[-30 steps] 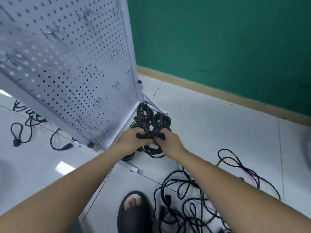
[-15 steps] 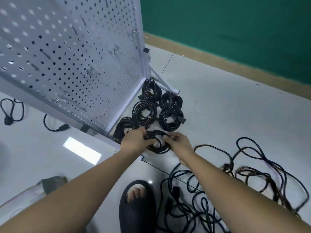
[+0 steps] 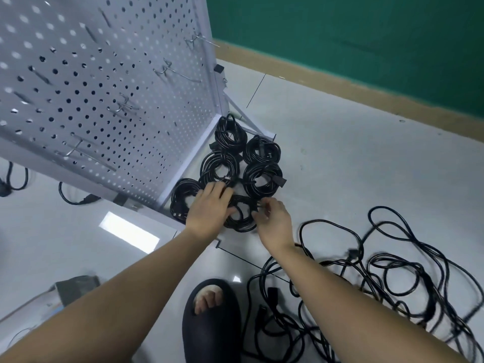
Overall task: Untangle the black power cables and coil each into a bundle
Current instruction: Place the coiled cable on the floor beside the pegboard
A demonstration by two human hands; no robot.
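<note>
Your left hand rests flat, fingers straight, on the coiled cable at the foot of the pegboard. Your right hand touches the coil's rim, but I cannot tell whether it grips. The tangled cables lie right of the pegboard.

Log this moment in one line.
left hand: resting on nearest bundle | right hand: at its edge, grip unclear | loose cables: tangled

Premises appear to be a workshop or storeroom. A freestanding white pegboard with metal hooks stands on a tiled floor. Green wall behind.
</note>
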